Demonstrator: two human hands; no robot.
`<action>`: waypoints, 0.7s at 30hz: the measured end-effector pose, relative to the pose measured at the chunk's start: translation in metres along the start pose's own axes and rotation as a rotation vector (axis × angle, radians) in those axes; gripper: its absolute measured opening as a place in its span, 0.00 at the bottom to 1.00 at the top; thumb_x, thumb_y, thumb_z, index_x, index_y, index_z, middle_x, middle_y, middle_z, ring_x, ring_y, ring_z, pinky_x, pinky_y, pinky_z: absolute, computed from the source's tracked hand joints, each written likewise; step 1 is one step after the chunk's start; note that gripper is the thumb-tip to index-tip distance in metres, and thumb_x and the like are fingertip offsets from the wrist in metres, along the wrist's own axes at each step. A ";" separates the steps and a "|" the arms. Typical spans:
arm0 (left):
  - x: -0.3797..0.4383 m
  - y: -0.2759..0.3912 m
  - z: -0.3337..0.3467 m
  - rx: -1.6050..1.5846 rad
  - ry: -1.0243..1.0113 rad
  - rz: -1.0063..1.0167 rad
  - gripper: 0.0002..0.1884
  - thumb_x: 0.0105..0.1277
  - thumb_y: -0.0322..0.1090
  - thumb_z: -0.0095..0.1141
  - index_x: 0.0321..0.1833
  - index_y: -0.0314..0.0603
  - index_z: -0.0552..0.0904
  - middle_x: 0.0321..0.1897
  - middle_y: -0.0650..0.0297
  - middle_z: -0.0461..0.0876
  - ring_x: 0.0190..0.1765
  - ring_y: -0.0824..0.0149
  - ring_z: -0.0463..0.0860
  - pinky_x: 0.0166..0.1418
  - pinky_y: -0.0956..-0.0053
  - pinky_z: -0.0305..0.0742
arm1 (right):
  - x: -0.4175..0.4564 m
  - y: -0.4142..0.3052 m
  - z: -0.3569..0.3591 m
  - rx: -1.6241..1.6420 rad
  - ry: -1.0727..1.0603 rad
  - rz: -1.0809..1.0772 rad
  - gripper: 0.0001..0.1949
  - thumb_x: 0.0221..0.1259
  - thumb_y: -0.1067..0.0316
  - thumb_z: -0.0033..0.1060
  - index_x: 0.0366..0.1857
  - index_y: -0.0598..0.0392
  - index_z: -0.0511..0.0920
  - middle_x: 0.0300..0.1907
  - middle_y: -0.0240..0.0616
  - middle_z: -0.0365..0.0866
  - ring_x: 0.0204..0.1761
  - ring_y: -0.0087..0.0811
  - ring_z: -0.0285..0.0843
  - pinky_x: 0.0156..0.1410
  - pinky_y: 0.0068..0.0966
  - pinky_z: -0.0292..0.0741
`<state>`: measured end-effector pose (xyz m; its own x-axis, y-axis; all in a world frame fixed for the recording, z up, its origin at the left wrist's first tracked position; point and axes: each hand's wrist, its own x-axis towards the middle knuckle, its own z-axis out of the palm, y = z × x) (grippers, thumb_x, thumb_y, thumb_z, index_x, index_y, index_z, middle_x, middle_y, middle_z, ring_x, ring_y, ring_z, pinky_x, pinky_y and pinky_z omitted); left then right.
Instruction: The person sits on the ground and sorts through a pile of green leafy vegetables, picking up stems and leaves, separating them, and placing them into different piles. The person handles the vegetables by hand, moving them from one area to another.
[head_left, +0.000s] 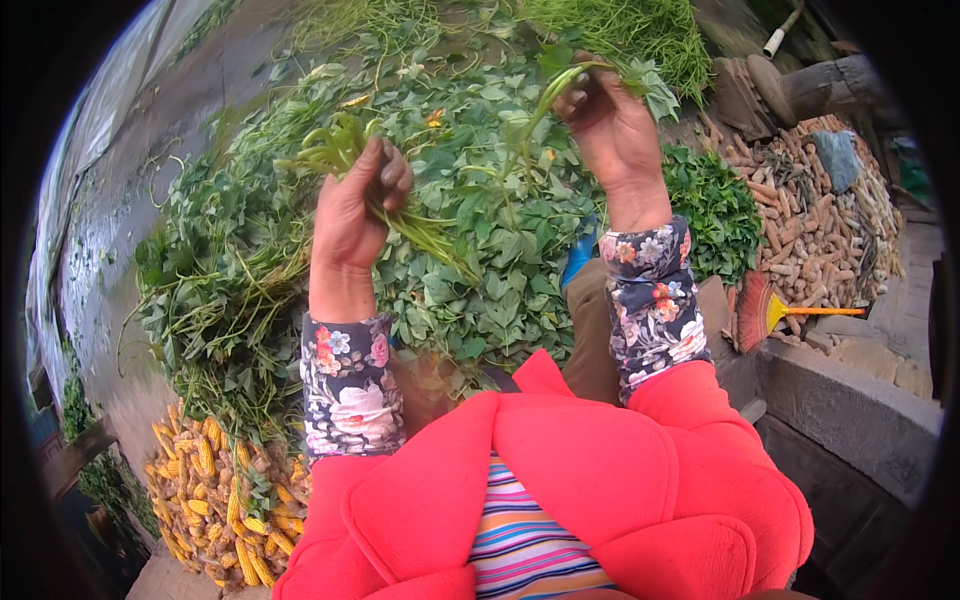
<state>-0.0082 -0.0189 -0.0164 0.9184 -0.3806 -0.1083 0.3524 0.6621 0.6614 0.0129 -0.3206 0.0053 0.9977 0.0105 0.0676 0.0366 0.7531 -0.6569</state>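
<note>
My left hand (367, 180) is closed around a bundle of green stems (431, 236), their cut or stripped ends poking out past the thumb. Raised higher on the right, my right hand (611, 124) grips a few green stems (551, 97), with a leaf (651, 86) beside the fingers. Its fingertips are partly hidden behind the stems and hand. Below both hands spreads a wide heap of leafy green vines (487, 262), reaching up to my legs.
Yellow corn cobs (217, 495) are piled at lower left. On the right are a darker leaf heap (709, 206), bare corncobs (802, 225), a broom (761, 311) with a yellow handle and a concrete ledge (847, 397). Thin green stems (622, 30) lie at the top.
</note>
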 end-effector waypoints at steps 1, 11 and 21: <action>0.000 -0.001 0.001 -0.011 -0.004 -0.007 0.14 0.79 0.42 0.53 0.41 0.39 0.73 0.29 0.66 0.69 0.33 0.71 0.68 0.28 0.83 0.62 | 0.000 0.000 0.000 0.002 -0.015 0.004 0.16 0.72 0.62 0.63 0.55 0.61 0.80 0.43 0.34 0.80 0.40 0.27 0.72 0.48 0.27 0.74; 0.008 -0.021 0.007 0.164 0.293 -0.095 0.13 0.73 0.40 0.63 0.40 0.36 0.81 0.32 0.56 0.86 0.26 0.72 0.79 0.24 0.83 0.69 | -0.003 0.005 0.002 -0.001 -0.084 0.018 0.17 0.73 0.61 0.60 0.58 0.61 0.78 0.46 0.37 0.81 0.45 0.30 0.73 0.50 0.28 0.73; 0.011 -0.047 0.030 0.409 0.264 0.027 0.10 0.74 0.38 0.60 0.46 0.38 0.84 0.41 0.56 0.91 0.24 0.78 0.76 0.27 0.84 0.68 | -0.010 0.017 0.021 -0.086 -0.133 0.040 0.20 0.74 0.60 0.60 0.62 0.62 0.76 0.49 0.40 0.82 0.52 0.34 0.78 0.52 0.29 0.75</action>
<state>-0.0202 -0.0735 -0.0260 0.9592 -0.1550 -0.2364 0.2766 0.3418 0.8982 0.0023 -0.2939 0.0088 0.9821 0.1305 0.1355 0.0079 0.6910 -0.7228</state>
